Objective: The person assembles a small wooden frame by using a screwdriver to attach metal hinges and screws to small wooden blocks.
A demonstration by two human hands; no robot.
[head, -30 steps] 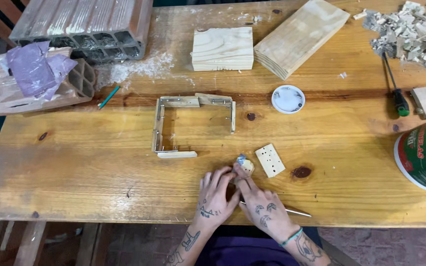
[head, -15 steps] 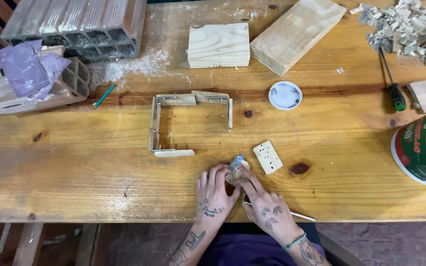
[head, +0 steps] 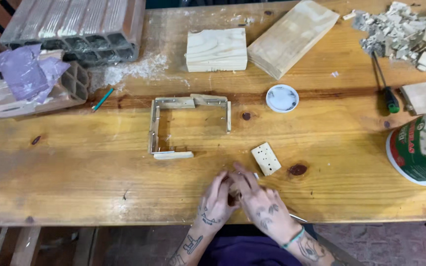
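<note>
Your left hand (head: pixel 216 199) and right hand (head: pixel 262 204) meet at the desk's (head: pixel 75 172) six-o'clock edge; fingers curled around something small, hidden; grip unclear; it could slip over that edge if loosened.

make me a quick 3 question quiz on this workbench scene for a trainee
1. True or false: the wooden frame is closed on all four sides.
2. Which lies nearest the hands? A) small drilled block B) white lid C) screwdriver
3. Are the left hand and right hand touching or apart?

Key: 1 false, its lower right is open. 2 A. 3 touching, fingers closed together over something small.
</note>
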